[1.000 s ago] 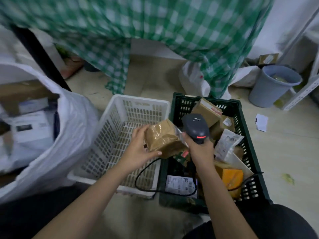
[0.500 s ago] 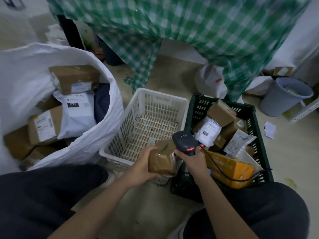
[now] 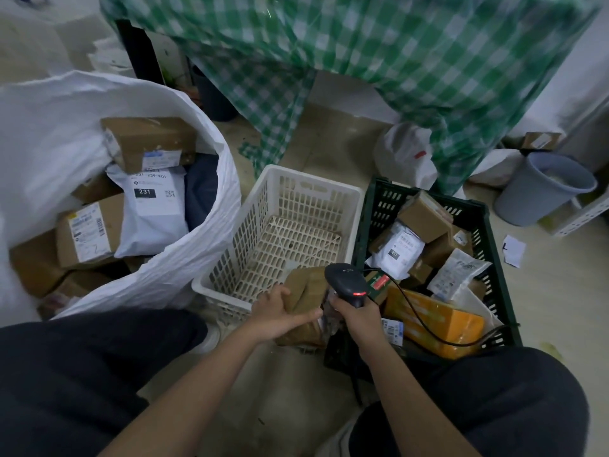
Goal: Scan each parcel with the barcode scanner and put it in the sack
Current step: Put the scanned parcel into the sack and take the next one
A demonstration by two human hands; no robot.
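The left hand (image 3: pixel 280 316) grips a brown taped cardboard parcel (image 3: pixel 304 306); the right hand (image 3: pixel 354 316) grips the black corded barcode scanner (image 3: pixel 346 282). Best turn the parcel's label squarely toward the scanner, then drop it into the white woven sack (image 3: pixel 184 258).

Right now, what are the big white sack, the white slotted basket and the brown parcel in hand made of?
Big white sack: likely woven plastic, creased, faint sheen. White slotted basket: rigid moulded plastic, matte. Brown parcel, held by the left hand: apparently cardboard under glossy tape.
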